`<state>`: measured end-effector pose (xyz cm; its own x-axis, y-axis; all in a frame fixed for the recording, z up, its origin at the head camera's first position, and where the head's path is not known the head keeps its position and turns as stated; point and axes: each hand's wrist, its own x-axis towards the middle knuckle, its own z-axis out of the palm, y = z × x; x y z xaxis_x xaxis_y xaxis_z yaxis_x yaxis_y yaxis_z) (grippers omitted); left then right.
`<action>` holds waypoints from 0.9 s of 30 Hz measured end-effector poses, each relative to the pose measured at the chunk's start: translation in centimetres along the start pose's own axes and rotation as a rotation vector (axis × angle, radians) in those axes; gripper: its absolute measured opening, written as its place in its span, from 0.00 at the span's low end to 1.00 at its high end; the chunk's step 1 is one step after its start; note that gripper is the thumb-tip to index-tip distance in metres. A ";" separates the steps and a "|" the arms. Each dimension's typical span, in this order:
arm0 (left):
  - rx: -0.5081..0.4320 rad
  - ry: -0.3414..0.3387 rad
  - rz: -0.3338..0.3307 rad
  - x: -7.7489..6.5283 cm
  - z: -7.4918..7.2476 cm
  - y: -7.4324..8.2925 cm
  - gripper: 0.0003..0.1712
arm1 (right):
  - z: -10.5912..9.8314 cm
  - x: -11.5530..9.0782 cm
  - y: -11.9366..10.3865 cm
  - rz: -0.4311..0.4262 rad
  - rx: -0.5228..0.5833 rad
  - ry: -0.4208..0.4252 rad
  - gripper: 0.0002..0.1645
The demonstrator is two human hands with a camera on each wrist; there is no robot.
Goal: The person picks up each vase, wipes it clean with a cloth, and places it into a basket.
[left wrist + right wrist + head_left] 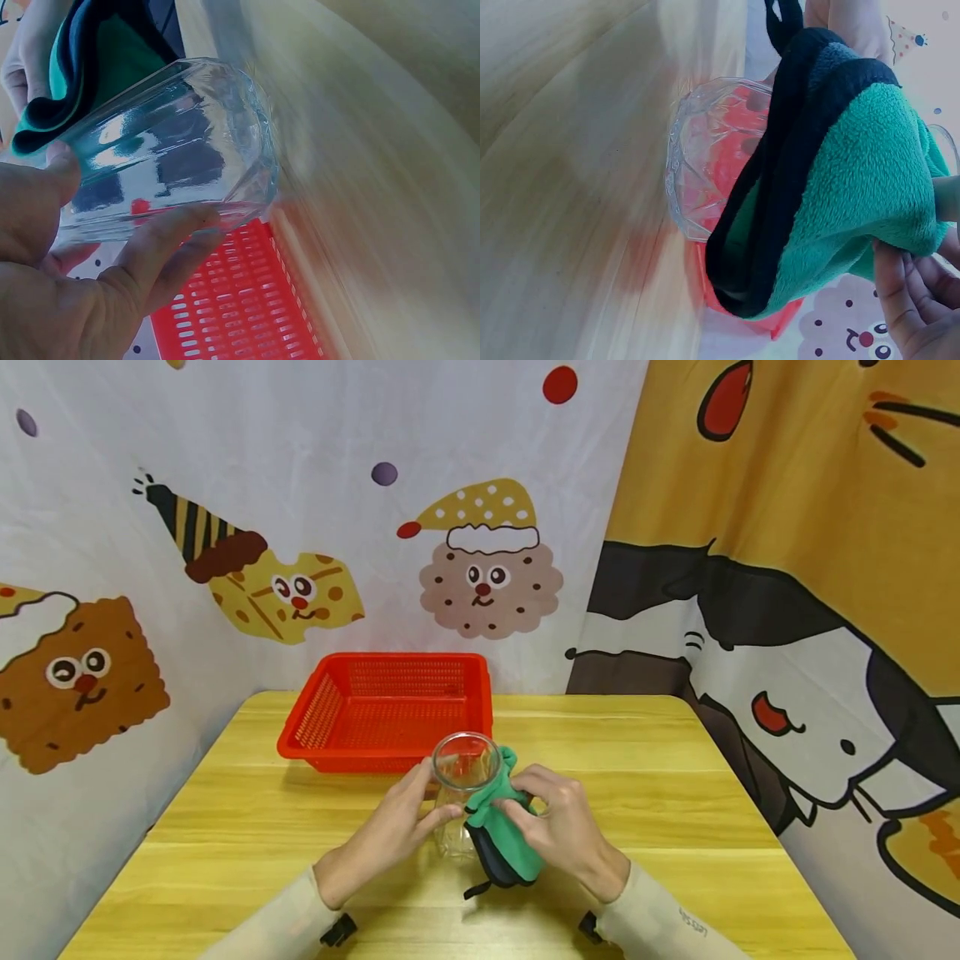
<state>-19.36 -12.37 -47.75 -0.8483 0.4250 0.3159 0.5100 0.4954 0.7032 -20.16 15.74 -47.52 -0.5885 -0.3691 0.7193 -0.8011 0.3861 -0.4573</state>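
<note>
A clear glass jar (452, 827) with a round mouth and faceted sides stands on the table in the head view. My left hand (405, 818) grips it from the left, thumb on the near side and fingers round the far side; the left wrist view shows the faceted glass (172, 150) within the fingers. My right hand (562, 818) pinches a green cloth (517, 839) with dark edging and a small loop. The cloth hangs in folds against the jar's right side, near the rim. In the right wrist view the fluffy cloth (862, 165) hides part of the jar (697, 157).
A red perforated plastic basket (405, 760) sits at the back of the wooden table (637, 777), just behind the jar. Behind the table hangs a cartoon-printed curtain (315, 485).
</note>
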 end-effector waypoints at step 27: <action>-0.011 -0.005 -0.051 -0.2 -0.2 0.0 0.44 | -0.6 0.3 -0.5 0.011 0.029 0.050 0.08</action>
<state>-19.25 -12.59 -47.67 -0.8725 0.4033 0.2758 0.4642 0.5080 0.7255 -19.88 15.95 -46.72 -0.5917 -0.3221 0.7390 -0.7979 0.3649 -0.4798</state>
